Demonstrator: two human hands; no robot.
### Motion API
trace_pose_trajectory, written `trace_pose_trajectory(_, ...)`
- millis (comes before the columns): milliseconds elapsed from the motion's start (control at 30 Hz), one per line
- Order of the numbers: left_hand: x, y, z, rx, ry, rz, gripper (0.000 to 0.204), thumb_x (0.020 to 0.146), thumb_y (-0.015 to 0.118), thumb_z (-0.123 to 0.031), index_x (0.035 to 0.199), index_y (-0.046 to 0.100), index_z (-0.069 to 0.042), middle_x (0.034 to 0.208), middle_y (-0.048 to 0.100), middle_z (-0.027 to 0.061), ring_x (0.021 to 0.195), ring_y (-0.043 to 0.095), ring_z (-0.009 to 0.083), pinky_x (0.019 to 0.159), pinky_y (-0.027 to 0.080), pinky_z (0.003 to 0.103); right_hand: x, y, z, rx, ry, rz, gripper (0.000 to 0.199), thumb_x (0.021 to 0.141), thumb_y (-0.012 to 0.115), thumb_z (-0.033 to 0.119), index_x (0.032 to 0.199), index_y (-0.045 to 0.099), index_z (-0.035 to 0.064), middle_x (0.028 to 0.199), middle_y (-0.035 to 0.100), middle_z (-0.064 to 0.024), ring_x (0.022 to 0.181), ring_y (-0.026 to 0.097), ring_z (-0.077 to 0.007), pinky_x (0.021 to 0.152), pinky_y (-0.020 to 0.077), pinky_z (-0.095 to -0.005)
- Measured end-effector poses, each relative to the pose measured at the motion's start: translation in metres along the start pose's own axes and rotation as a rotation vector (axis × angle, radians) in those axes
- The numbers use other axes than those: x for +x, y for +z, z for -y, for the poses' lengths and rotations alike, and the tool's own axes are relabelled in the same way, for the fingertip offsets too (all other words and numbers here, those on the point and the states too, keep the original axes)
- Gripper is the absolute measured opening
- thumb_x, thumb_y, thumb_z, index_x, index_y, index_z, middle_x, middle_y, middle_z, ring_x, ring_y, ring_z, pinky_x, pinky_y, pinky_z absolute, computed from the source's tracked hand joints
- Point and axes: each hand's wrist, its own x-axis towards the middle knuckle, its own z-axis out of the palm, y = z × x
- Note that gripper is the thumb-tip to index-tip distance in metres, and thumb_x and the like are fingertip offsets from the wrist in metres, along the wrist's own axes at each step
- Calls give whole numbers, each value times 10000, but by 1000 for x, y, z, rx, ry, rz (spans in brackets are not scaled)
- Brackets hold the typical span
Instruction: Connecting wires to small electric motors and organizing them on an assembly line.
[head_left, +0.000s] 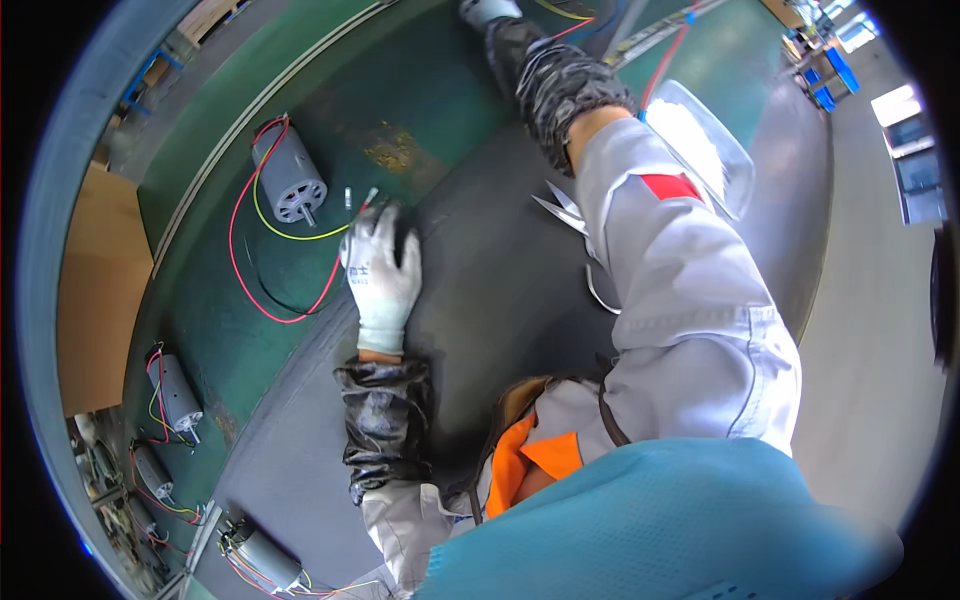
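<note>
Workshop floor, seen from above: a green bench [420,90] with a dark grey mat [500,290] running along its near edge, concrete floor off to your right, a brown cardboard sheet [95,290] at far left.

Your left hand [380,270], in a white knit glove with a dark crinkled sleeve cover [388,425] over the forearm, lies palm down on the edge of the mat. Fingers are loosely together and flat, not clamped on anything. The fingertips [368,222] sit right at the loose ends of the red wire [290,305] and yellow wire [290,232]; can't tell whether they actually pinch the wire ends.

Those wires loop back across the green surface to a grey motor [288,180] lying on its side, shaft pointing toward you, well apart from your hand.

Your right hand [488,10] is stretched far out to the top of the view, gloved, mostly cut off by the edge. Can't tell whether it grips anything. Its forearm wears a dark patterned sleeve cover [555,85].

Scissors [560,208] lie on the mat just beside your right arm, partly hidden under the sleeve. A clear plastic bag [705,140] sits behind that arm.

Three more motors [172,392] with wires queue along the left edge, near the lower corner.
</note>
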Motion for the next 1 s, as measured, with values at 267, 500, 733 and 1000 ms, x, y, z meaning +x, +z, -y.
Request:
trace_pose_trajectory(267, -39, 7, 22, -20, -173, -139, 336, 1017, 571, -158, 1332, 617, -49, 1302, 626, 180, 1216, 583, 371, 1057, 457, 450, -289, -264, 15, 1301, 63, 205, 771, 934, 557, 252, 1498, 262, -184, 998, 712, -296, 907, 714, -441, 791, 567, -509)
trace_pose_trajectory(500, -54, -9, -27, -265, 150, -263, 493, 953, 626, -187, 1391, 550, 27, 1371, 584, 228, 1282, 525, 422, 1109, 400, 496, -504, -356, -19, 1231, -518, 238, 714, 945, 587, 210, 1555, 327, -53, 680, 660, -142, 557, 649, -300, 529, 530, -445)
trace_pose_trajectory(733, -116, -50, -77, -204, 13, -229, 405, 968, 632, -157, 1315, 566, 41, 1249, 587, 254, 1145, 586, 434, 1006, 484, 457, -456, -348, -14, 1084, -589, -397, 496, 805, 672, 40, 1301, 673, 64, 1022, 663, -179, 917, 637, -347, 844, 516, -454)
trace_pose_trajectory(1000, -152, -131, -67, -978, -750, 400, 522, 1108, 432, -468, 1323, 609, -27, 1059, 677, 5, 872, 592, 104, 779, 512, 310, -420, -449, -67, 1329, -755, 1142, 256, 897, 694, 174, 1103, 699, 22, 834, 689, -140, 805, 682, -359, 790, 531, -451)
